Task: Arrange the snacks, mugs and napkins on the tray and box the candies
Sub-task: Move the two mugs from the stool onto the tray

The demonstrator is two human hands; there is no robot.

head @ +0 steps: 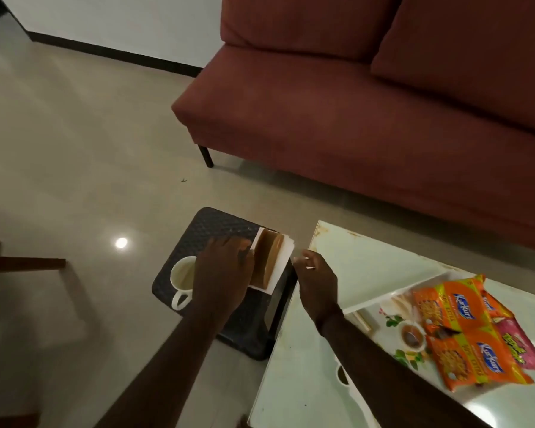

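On a dark woven stool (210, 230) left of the table stands a brown napkin holder (267, 261) with white napkins (284, 257) in it. My left hand (223, 273) grips the holder's left side. At the stack's right edge, my right hand (317, 282) pinches a thin white napkin. A white mug (181, 276) stands on the stool just left of my left hand. On the table lies a white flowered tray (383, 299) with orange snack packets (454, 316) and a pink packet (519, 347). No candies or box are in view.
The pale glass-topped table (352, 251) fills the lower right. My right forearm half hides a white mug-like shape (342, 375) on it. A red sofa (352, 103) stands behind. Dark wooden furniture (22, 262) is at the left edge, on a tiled floor.
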